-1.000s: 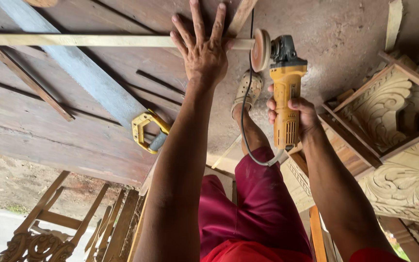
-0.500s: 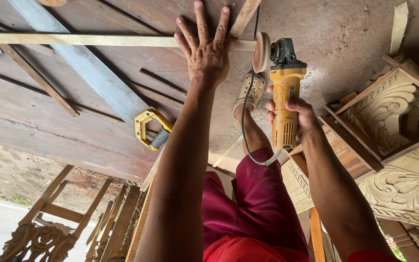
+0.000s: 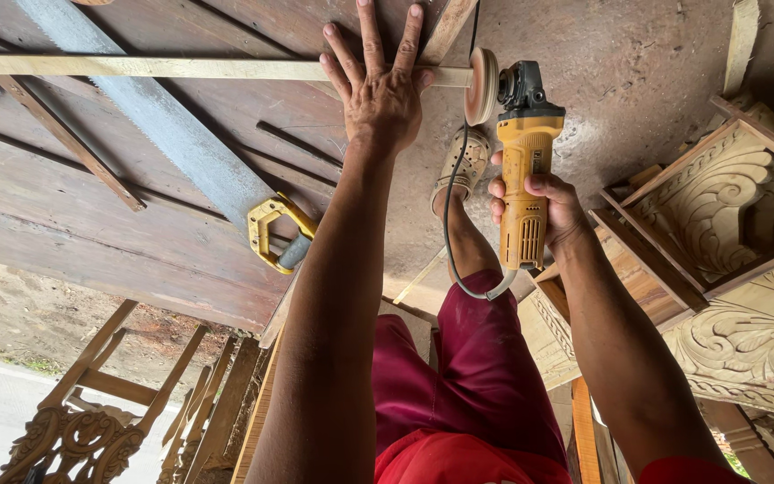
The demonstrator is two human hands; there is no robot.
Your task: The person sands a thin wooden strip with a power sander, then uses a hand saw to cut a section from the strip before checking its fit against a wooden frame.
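My left hand (image 3: 378, 85) lies flat with fingers spread on a long pale wooden strip (image 3: 136, 66), pinning it to the brown board (image 3: 181, 233). My right hand (image 3: 539, 202) grips the yellow body of an angle grinder (image 3: 526, 170). Its sanding disc (image 3: 479, 85) sits against the right end of the strip, just beside my left fingers. The grinder's black cable (image 3: 451, 224) loops down past my foot in a worn shoe (image 3: 464, 166).
A handsaw with a yellow handle (image 3: 278, 235) lies on the board left of my arm. Thin wood slats (image 3: 64, 134) lie scattered. Carved pale wooden panels (image 3: 727, 224) stand at the right. Carved chair frames (image 3: 91, 421) are at the lower left.
Both hands, the strip and the grinder hold about the same place; the view has only shifted slightly.
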